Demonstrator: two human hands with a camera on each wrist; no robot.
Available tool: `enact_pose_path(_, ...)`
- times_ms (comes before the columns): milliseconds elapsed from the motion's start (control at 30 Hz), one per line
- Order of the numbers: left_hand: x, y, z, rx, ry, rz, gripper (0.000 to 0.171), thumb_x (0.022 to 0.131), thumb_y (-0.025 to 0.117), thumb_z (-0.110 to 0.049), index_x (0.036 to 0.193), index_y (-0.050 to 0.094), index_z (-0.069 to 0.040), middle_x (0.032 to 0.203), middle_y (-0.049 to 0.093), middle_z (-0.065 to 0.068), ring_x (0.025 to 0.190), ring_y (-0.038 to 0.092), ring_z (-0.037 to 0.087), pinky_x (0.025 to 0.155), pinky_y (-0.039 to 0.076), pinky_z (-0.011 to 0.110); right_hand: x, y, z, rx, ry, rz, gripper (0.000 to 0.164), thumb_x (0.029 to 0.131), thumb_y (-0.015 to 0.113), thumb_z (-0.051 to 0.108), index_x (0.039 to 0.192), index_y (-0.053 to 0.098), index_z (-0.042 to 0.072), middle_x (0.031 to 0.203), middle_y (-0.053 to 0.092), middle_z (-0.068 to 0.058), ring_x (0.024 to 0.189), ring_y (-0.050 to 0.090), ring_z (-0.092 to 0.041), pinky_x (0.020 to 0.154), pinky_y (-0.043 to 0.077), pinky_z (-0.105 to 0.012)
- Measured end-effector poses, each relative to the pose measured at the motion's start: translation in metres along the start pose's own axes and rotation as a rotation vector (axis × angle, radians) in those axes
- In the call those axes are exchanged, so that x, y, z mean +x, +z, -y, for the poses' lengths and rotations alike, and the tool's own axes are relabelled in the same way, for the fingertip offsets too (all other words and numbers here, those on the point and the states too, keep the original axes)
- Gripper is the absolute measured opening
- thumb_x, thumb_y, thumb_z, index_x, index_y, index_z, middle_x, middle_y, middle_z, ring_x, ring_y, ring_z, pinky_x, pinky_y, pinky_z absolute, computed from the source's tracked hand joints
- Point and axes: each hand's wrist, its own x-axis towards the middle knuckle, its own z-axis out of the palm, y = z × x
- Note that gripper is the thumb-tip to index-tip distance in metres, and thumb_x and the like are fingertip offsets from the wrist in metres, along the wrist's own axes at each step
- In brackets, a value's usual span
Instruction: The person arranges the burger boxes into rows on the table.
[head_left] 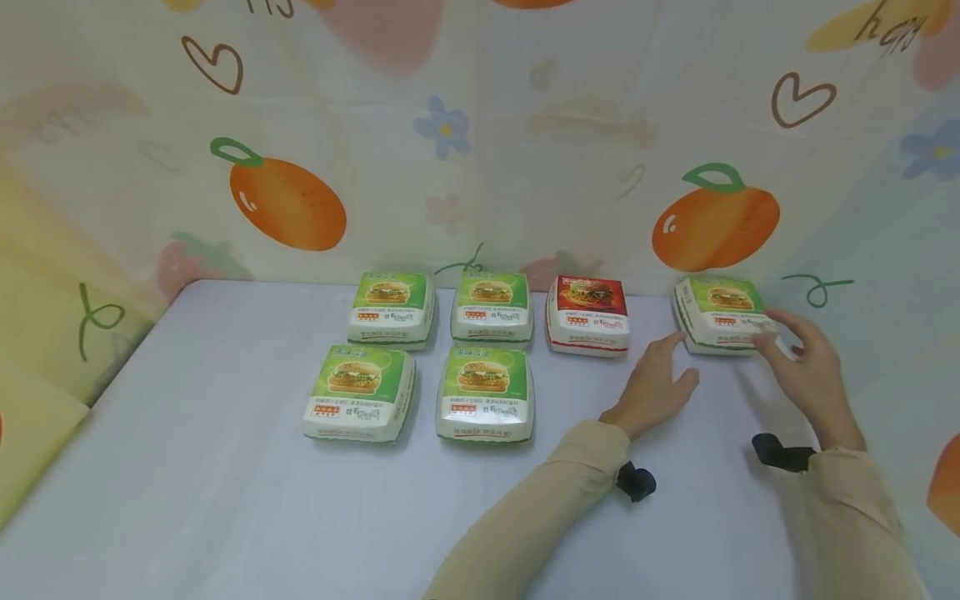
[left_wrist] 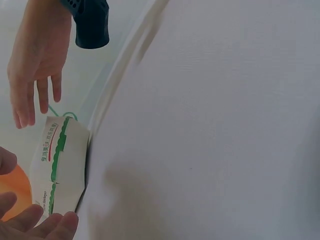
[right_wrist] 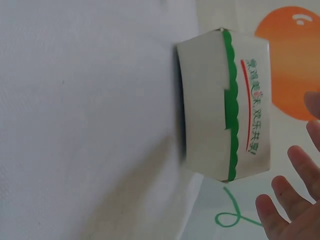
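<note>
A white burger box with a green top sits at the back right of the table. My right hand is at its right side, thumb and fingers spread around the near right corner. To the box's near left, my left hand reaches toward it with fingers extended. In the left wrist view the box's front shows between my two hands. The right wrist view shows the fingers apart, alongside the upper part of the box. A red-topped burger box stands left of my left hand.
Several green burger boxes stand to the left, two in the back row and two in front. A patterned cloth hangs right behind the white table.
</note>
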Motion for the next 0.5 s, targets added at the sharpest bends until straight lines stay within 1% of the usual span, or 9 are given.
enact_pose_path(67,0.004,0.000,0.000,0.007,0.014,0.010,0.056,0.101,0.053,-0.031,0.153,0.035,-0.022,0.156,0.039,-0.006,0.145,0.036,0.008,0.117,0.035,0.028,0.003,-0.001,-0.002,0.000,-0.005,0.005,0.058,0.103,0.050,0.031,0.151,0.036,0.001,0.157,0.030,-0.028,0.147,0.023,-0.048,0.111,0.029,-0.068)
enact_pose_path(100,0.005,0.000,-0.001,0.009,0.019,0.015,0.057,0.101,0.053,-0.031,0.153,0.034,-0.021,0.157,0.038,-0.005,0.145,0.035,0.008,0.118,0.034,0.028,0.005,-0.002,-0.004,0.014,-0.018,0.019,0.059,0.103,0.050,0.029,0.150,0.035,-0.002,0.157,0.028,-0.030,0.146,0.022,-0.051,0.109,0.028,-0.070)
enact_pose_path(133,0.007,0.000,-0.001,0.011,0.019,0.021,0.057,0.101,0.053,-0.032,0.154,0.034,-0.021,0.157,0.038,-0.005,0.146,0.035,0.009,0.118,0.033,0.027,0.007,-0.002,-0.007,0.024,-0.014,0.024,0.060,0.103,0.050,0.030,0.151,0.034,-0.001,0.158,0.027,-0.030,0.146,0.021,-0.052,0.110,0.028,-0.070)
enact_pose_path(167,0.008,0.000,-0.002,0.012,0.020,0.028,0.058,0.101,0.053,-0.032,0.154,0.033,-0.021,0.158,0.037,-0.004,0.146,0.034,0.009,0.118,0.033,0.027,0.009,-0.001,-0.010,0.019,0.008,0.025,0.061,0.103,0.049,0.035,0.152,0.034,0.002,0.159,0.026,-0.027,0.147,0.022,-0.050,0.111,0.029,-0.068)
enact_pose_path(233,0.010,0.001,-0.003,0.016,0.018,0.038,0.059,0.101,0.053,-0.033,0.155,0.031,-0.020,0.158,0.036,-0.003,0.147,0.033,0.010,0.118,0.032,0.027,0.016,0.000,-0.021,0.040,0.027,0.037,0.066,0.102,0.049,0.041,0.154,0.031,0.005,0.161,0.023,-0.025,0.147,0.021,-0.051,0.111,0.028,-0.068)
enact_pose_path(333,0.012,0.004,-0.003,0.014,0.003,0.054,0.062,0.101,0.053,-0.034,0.156,0.029,-0.021,0.160,0.034,-0.004,0.148,0.031,0.010,0.119,0.031,0.027,0.025,0.004,-0.037,0.041,0.093,0.066,0.078,0.097,0.047,0.057,0.158,0.024,0.013,0.165,0.016,-0.019,0.149,0.019,-0.048,0.113,0.028,-0.066)
enact_pose_path(367,0.013,0.005,-0.003,0.011,-0.004,0.060,0.063,0.100,0.053,-0.035,0.156,0.028,-0.021,0.160,0.033,-0.004,0.148,0.030,0.010,0.119,0.031,0.027,0.028,0.004,-0.041,0.047,0.107,0.080,0.081,0.096,0.047,0.060,0.159,0.021,0.015,0.166,0.013,-0.018,0.149,0.017,-0.048,0.113,0.027,-0.066)
enact_pose_path(433,0.015,0.007,-0.002,0.010,-0.021,0.072,0.064,0.101,0.053,-0.036,0.157,0.026,-0.023,0.161,0.031,-0.005,0.149,0.029,0.009,0.119,0.030,0.027,0.031,0.004,-0.044,0.061,0.119,0.117,0.085,0.096,0.047,0.060,0.159,0.016,0.013,0.166,0.008,-0.019,0.149,0.015,-0.051,0.111,0.025,-0.070)
enact_pose_path(500,0.017,0.008,0.000,0.011,-0.038,0.085,0.065,0.100,0.054,-0.036,0.157,0.025,-0.023,0.161,0.030,-0.006,0.149,0.028,0.009,0.119,0.030,0.028,0.031,0.004,-0.041,0.043,0.152,0.151,0.087,0.096,0.045,0.062,0.160,0.011,0.014,0.167,0.006,-0.018,0.149,0.014,-0.051,0.111,0.025,-0.070)
